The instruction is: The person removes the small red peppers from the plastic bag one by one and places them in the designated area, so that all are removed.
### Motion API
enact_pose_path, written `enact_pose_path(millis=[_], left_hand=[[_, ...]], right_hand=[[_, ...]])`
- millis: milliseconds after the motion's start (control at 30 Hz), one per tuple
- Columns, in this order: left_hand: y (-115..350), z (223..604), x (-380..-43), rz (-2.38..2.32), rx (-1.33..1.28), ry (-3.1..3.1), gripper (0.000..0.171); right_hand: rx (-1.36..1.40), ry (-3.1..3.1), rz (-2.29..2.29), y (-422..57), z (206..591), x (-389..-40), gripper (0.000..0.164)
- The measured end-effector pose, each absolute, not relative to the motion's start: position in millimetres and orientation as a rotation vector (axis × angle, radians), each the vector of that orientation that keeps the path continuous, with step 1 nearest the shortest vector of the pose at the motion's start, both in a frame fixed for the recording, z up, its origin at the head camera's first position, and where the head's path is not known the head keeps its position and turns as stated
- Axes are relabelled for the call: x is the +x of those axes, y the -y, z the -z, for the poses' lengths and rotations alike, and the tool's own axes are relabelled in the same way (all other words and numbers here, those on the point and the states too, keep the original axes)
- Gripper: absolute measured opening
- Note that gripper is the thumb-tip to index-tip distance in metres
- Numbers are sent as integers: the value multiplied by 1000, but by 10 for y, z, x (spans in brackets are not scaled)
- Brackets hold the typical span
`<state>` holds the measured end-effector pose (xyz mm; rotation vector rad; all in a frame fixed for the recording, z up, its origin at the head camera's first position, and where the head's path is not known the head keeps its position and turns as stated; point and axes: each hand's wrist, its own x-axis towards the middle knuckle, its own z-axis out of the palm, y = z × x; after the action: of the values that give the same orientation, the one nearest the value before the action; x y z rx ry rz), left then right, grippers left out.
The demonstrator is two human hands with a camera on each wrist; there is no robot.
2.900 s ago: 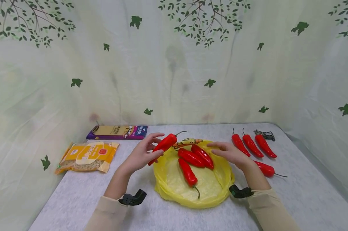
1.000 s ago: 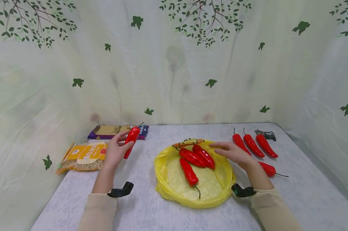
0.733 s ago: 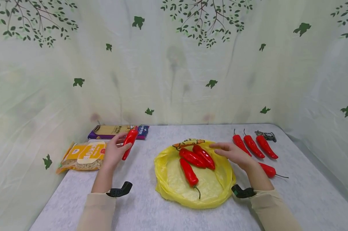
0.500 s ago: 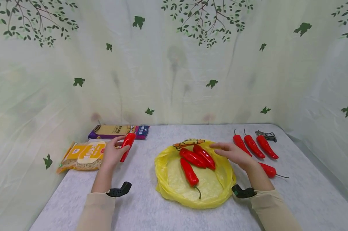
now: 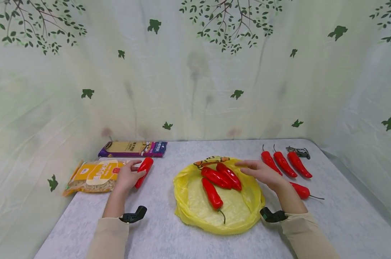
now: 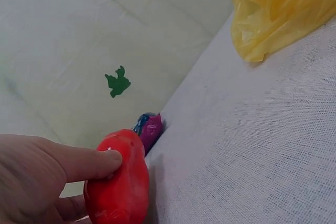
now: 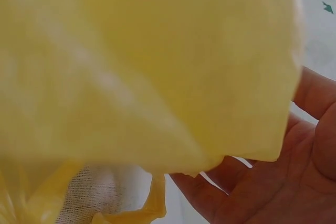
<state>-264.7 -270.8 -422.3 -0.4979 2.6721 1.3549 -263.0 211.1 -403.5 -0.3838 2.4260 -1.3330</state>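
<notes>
My left hand point(image 5: 127, 177) pinches a red chili pepper point(image 5: 145, 172) between thumb and fingers, low over the table left of the bag. Close up in the left wrist view, the thumb presses on the glossy pepper point(image 6: 119, 190). A yellow plastic bag point(image 5: 185, 216), spread into a round shape with a bunched rim, lies mid-table. Inside it are three red chili peppers point(image 5: 212, 194). My right hand point(image 5: 261, 172) hovers with relaxed fingers at the bag's right rim. In the right wrist view the yellow plastic point(image 7: 157, 77) hides part of its fingers.
Three chili peppers point(image 5: 284, 163) lie in a row at the back right, with another pepper point(image 5: 301, 190) by the right forearm. A small dark packet point(image 5: 300, 151) is behind them. Left are an orange grain packet point(image 5: 98, 176) and a purple noodle packet point(image 5: 132, 148).
My left hand has carried its chili pepper left, away from over the bag, then lowered it toward the table beside the orange packet. My right hand has stayed about where it was.
</notes>
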Motion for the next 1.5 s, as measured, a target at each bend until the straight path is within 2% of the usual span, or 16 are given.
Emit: enact_pose_path(millis=[533, 1500], left_hand=[[2744, 4194, -2626, -1220, -408, -2714, 71], [2654, 4060, -2531, -1087, -340, -2757, 70]], right_hand=[[-387, -2424, 1336, -2124, 4042, -2642, 45], [-335, -2448, 1311, -2120, 4063, -2644, 46]])
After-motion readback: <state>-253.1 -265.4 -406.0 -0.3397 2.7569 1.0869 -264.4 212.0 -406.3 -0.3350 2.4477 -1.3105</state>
